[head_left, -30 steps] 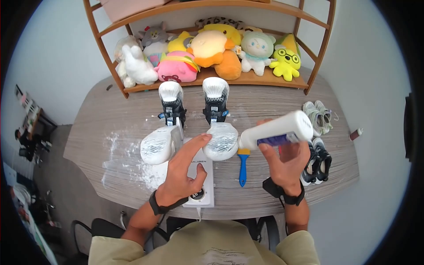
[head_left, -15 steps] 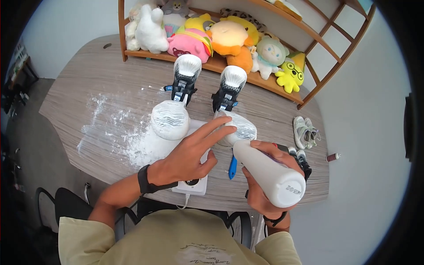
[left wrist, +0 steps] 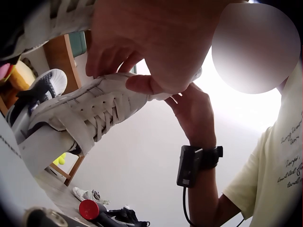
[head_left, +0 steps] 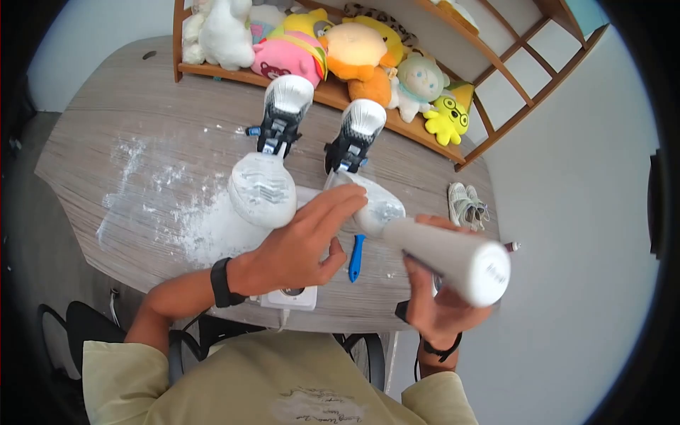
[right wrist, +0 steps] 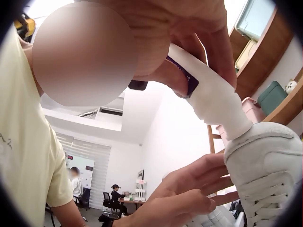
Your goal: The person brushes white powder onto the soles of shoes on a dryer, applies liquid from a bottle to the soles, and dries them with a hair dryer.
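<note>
Right grip [head_left: 443,315] holds the white bottle [head_left: 448,256], tip toward the upturned shoe [head_left: 382,205].

Shelf [head_left: 530,100] of plush toys [head_left: 354,51] on bench [head_left: 177,113] far edge. Rear shoes [head_left: 279,122] before it, front shoes [head_left: 262,191] mid-bench. Residue [head_left: 195,232] left of front shoes; brush handle [head_left: 356,259] toward near edge; sneakers [head_left: 462,207] by right edge.

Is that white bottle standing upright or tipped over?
Tipped: the right hand holds the white bottle aslant, its base showing in the head view and its narrow end down at an upturned shoe.
</note>
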The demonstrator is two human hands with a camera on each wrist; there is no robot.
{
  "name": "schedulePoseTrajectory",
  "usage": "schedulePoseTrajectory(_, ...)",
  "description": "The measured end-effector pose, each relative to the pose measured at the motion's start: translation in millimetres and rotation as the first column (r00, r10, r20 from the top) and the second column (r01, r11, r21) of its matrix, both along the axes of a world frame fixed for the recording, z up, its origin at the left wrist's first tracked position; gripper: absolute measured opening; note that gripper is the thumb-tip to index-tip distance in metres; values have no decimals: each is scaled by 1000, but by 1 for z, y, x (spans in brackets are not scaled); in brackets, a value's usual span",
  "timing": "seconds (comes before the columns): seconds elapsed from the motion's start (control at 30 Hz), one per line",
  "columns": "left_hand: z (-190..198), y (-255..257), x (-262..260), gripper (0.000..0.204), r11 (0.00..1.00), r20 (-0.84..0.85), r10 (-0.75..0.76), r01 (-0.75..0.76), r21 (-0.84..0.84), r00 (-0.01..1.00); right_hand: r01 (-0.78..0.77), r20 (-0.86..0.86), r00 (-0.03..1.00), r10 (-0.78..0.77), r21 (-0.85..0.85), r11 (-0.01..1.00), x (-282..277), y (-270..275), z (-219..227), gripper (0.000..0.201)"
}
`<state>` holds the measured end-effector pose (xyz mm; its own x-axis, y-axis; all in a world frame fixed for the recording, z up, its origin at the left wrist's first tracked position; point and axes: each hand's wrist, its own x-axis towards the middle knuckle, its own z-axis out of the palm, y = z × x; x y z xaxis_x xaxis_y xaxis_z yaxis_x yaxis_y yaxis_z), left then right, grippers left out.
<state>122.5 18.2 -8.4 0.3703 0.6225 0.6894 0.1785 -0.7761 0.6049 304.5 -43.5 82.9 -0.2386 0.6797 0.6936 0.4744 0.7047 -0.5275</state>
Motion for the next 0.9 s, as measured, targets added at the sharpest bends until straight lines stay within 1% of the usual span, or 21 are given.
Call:
schedulePoseTrajectory(0.03,2,1,-1,69,1000,5,-17,17,-16,1000,-36,-21,999,35,-33,999,-1,-1,-3,57)
schedulePoseTrajectory(0.13,7,-1,-3,69,997,-10,-64,63,-45,998,-92,74,993,96,-59,994,2,4,-3,66)
schedulePoseTrajectory(0.17,8,-2,-3,68,997,-23,-68,67,-41,997,-101,72,992,105,-60,993,2,6,-2,66)
schedulePoseTrajectory(0.23,9,-2,-6,70,996,-60,-70,67,-52,996,-18,199,979,44,-130,991,4,0,15,66)
schedulePoseTrajectory(0.3,9,-3,-6,71,999,-101,-26,24,-22,995,-17,51,999,18,-16,1000,9,4,2,58)
schedulePoseTrajectory(0.33,8,-6,-5,71,1000,-121,-10,8,-16,993,6,27,1000,-8,54,999,13,5,0,55)
schedulePoseTrajectory(0.37,9,-6,-4,71,1000,-130,-13,11,-15,991,34,49,998,-39,96,995,16,6,2,51)
schedulePoseTrajectory(0.4,12,-5,-3,71,1000,-136,-19,17,-16,991,45,50,998,-44,-9,999,16,-1,6,54)
schedulePoseTrajectory(0.47,13,-8,0,70,999,-128,-8,4,-32,992,80,69,994,-81,25,997,17,-2,7,55)
schedulePoseTrajectory(0.57,16,-10,0,72,999,-114,15,-19,-35,993,26,4,1000,-26,1,1000,18,2,2,56)
schedulePoseTrajectory(0.63,20,-8,-1,68,999,-150,19,-23,-24,989,44,83,996,-39,-63,997,15,0,7,59)
schedulePoseTrajectory(0.73,25,-11,0,66,999,-184,22,-28,-28,983,29,96,995,-16,-136,990,9,-6,8,67)
schedulePoseTrajectory(0.77,27,-12,-1,65,999,-190,31,-37,-29,981,-6,68,998,15,-135,991,4,-6,12,68)
schedulePoseTrajectory(0.87,24,-10,-4,65,998,-148,-23,13,-66,989,-100,40,993,107,-152,983,-6,-1,14,65)
schedulePoseTrajectory(0.9,25,-10,-5,65,995,-140,-47,34,-95,989,-109,62,991,122,-177,978,-7,0,14,64)
